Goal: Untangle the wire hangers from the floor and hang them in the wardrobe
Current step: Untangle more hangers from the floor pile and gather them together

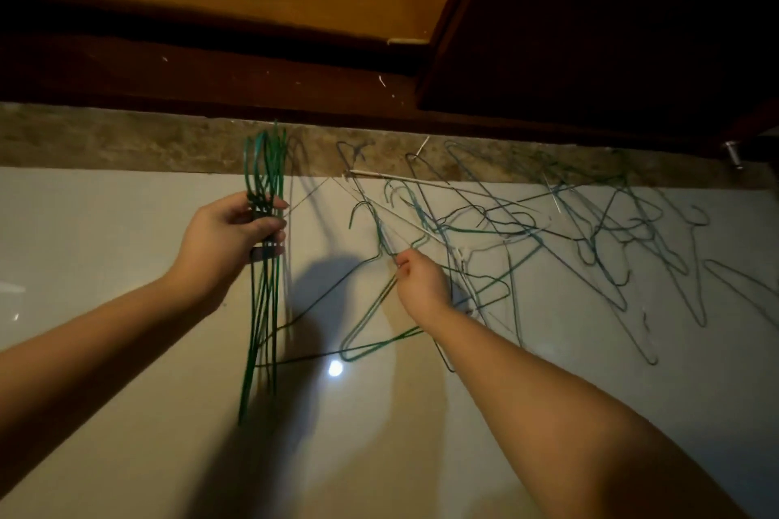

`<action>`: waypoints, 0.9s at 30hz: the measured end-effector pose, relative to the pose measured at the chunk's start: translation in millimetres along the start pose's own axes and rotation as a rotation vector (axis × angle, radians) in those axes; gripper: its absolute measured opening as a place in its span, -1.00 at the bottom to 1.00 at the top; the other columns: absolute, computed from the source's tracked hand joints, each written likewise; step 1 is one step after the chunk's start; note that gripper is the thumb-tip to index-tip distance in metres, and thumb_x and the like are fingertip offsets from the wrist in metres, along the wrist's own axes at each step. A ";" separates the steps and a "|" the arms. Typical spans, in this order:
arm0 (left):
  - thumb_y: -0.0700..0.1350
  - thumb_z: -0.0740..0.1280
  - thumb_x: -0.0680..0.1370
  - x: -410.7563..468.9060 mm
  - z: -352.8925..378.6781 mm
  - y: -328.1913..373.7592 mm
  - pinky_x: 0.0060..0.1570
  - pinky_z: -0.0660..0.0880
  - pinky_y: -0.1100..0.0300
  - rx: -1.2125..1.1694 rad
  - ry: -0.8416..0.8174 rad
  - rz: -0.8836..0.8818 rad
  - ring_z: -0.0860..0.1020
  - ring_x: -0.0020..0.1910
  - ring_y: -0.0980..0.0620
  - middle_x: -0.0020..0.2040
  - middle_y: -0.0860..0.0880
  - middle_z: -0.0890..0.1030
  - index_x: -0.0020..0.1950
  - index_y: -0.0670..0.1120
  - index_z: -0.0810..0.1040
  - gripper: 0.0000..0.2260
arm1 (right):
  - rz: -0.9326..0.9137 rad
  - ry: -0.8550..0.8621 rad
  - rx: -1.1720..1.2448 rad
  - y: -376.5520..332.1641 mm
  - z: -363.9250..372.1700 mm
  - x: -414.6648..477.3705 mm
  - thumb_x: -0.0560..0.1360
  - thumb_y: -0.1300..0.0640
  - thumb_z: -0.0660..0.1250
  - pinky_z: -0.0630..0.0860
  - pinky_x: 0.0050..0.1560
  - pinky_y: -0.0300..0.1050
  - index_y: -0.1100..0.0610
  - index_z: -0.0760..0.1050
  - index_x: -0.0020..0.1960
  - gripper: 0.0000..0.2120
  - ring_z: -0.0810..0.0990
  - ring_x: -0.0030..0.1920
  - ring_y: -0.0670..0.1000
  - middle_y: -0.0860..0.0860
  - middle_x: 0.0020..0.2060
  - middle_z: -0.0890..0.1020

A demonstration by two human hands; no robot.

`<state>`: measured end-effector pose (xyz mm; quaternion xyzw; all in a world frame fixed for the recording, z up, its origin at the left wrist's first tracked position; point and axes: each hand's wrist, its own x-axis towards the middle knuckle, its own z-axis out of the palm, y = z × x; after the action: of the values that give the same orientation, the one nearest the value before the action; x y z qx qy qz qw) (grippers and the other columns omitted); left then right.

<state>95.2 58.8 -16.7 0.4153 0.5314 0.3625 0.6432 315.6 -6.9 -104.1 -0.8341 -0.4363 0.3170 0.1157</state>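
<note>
Wood, dark, fills the far side: the wardrobe, where all this wire must end up. Nearer lies the pale glossy floor. Across its right half, close to the wardrobe's base, sprawls the tangle of green, dark and whitish hangers, hooks caught through one another's triangles.

On the left I hold a bundle of sorted green hangers upright, hooks at the far end. My left hand has its fingers curled round the necks. My right hand pinches one green hanger at its neck, at the tangle's near left edge.

I judge these light and springy. The thin wire will bend rather than break, and it will snag if yanked. The neck just under the hook looks the best hold: it is stiff there and lets me turn the frame free. The smooth coating may slide between my fingertips.
</note>
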 end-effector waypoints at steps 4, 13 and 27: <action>-0.37 0.22 0.53 -16.8 2.4 5.7 -0.35 0.57 0.33 0.007 0.038 -0.007 0.53 -0.27 0.03 -0.22 -0.09 0.54 -0.11 -0.08 0.53 -0.79 | -0.037 0.121 0.164 3.1 -4.2 -15.8 0.57 0.23 0.13 0.33 -0.12 -0.25 0.15 0.50 0.13 -0.78 0.46 -0.09 -0.01 0.07 0.04 0.57; -0.34 0.21 0.55 -41.0 -6.9 20.7 -0.30 0.59 0.28 0.155 0.078 0.028 0.55 -0.21 0.02 -0.17 -0.09 0.55 -0.08 -0.08 0.53 -0.81 | -0.114 0.202 0.348 16.0 -11.1 -24.8 0.57 0.20 0.18 0.30 -0.33 -0.28 0.13 0.50 0.05 -0.86 0.46 -0.14 0.02 0.02 -0.07 0.53; -0.33 0.22 0.55 -74.0 -26.3 17.2 -0.34 0.58 0.31 0.090 0.158 0.023 0.55 -0.21 0.02 -0.16 -0.10 0.54 -0.06 -0.08 0.51 -0.83 | -0.269 0.130 -0.030 62.3 0.5 -72.7 0.53 0.19 0.24 0.35 -0.02 -0.12 0.09 0.56 0.03 -0.85 0.50 0.03 0.05 0.00 -0.02 0.59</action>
<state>56.1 2.4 25.0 0.4203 0.5913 0.3772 0.5757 325.7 -102.2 -102.7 -0.7885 -0.5405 0.2372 0.1730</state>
